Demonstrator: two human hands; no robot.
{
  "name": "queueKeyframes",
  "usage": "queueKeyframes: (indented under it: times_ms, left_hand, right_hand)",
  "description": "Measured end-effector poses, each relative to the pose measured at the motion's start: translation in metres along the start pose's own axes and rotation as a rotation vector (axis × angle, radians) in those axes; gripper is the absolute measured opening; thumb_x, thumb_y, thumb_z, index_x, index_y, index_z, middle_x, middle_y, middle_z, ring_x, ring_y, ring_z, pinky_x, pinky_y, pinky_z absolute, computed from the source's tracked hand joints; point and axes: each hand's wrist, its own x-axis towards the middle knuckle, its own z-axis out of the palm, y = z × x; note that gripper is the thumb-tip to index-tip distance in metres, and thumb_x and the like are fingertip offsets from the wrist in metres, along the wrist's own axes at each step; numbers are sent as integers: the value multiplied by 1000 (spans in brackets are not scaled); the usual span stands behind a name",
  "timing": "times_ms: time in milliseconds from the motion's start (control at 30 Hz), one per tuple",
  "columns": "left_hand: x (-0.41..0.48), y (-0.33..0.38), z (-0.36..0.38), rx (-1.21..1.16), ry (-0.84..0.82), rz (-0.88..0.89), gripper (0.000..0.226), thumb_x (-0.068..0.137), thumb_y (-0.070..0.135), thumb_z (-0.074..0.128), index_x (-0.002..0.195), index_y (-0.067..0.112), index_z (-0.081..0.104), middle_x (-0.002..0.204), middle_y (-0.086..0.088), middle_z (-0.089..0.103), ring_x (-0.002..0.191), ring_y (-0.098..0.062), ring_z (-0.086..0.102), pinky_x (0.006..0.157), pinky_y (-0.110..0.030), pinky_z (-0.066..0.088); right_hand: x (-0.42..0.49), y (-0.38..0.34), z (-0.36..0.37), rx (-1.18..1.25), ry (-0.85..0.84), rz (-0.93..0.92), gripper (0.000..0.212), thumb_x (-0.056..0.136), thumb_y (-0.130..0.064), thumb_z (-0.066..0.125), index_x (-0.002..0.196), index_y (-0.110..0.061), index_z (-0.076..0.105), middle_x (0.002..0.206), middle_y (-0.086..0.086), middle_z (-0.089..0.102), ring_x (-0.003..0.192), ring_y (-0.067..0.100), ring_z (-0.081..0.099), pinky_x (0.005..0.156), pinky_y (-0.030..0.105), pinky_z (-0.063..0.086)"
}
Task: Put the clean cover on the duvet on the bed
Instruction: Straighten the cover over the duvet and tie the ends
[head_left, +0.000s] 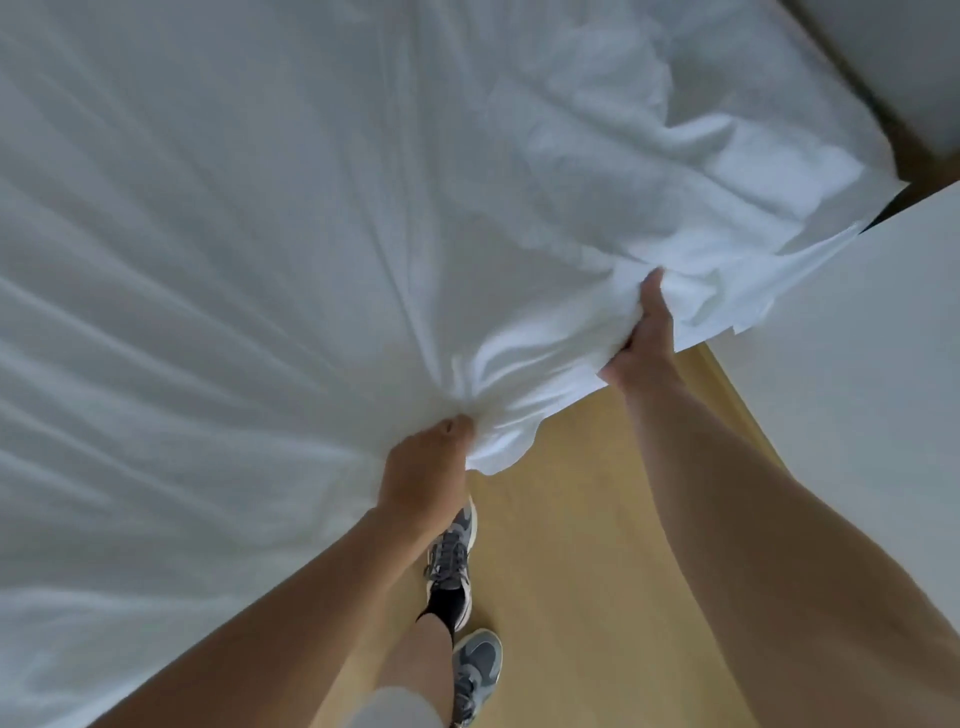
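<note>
Cover (260, 234) above pale wooden floor (597, 519)

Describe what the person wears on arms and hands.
Both arms are bare: no sleeve covers the left forearm or the right forearm. The left hand and right hand wear no gloves; no watch or bracelet shows at either wrist. The fingers are partly hidden, so rings cannot be ruled out.
</note>
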Motion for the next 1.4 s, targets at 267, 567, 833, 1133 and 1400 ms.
queueKeyframes:
  times_ms: [267,567,833,1133,1400]
  left_hand:
    - [82,66,-45,-67,-172,35,107,68,52,76,151,29,13,139,-8,26,120,-31,38,91,-45,48]
    - [142,109,-31,-31,-390,-70,58,80,18,66,132,23,42,116,2,55,105,-24,61,72,-27,46]
    - [262,166,-144,-703,303,-431,82,72,75,72,131,22,50,117,0,51,99,-17,54,86,-29,42]
    - [314,241,-127,-863,-4,-842,84,78,43,77,144,21,30,134,-11,53,105,-39,61,72,-56,62]
    - [355,228,-157,-84,316,-250,111,69,29,76,159,31,10,166,-5,2,151,-35,11,119,-54,23]
  right_hand:
    - [-17,-25,-74,-445,311,-60,27,89,-34,76,111,-23,66,93,-7,72,71,9,67,56,26,53]
    - [57,-152,-52,-198,140,24,49,81,-31,83,126,-17,66,112,8,76,99,30,74,79,48,61]
    - [55,-161,-121,-582,328,94,49,88,-41,76,122,-8,62,93,1,70,76,17,67,60,31,55]
    - [102,-314,-29,-1682,264,-825,50,91,-68,49,87,-19,60,83,-3,64,90,28,66,68,34,44]
    - [190,-280,59,-1846,-243,-182,102,54,-83,75,124,-11,56,120,6,67,103,26,65,79,36,53]
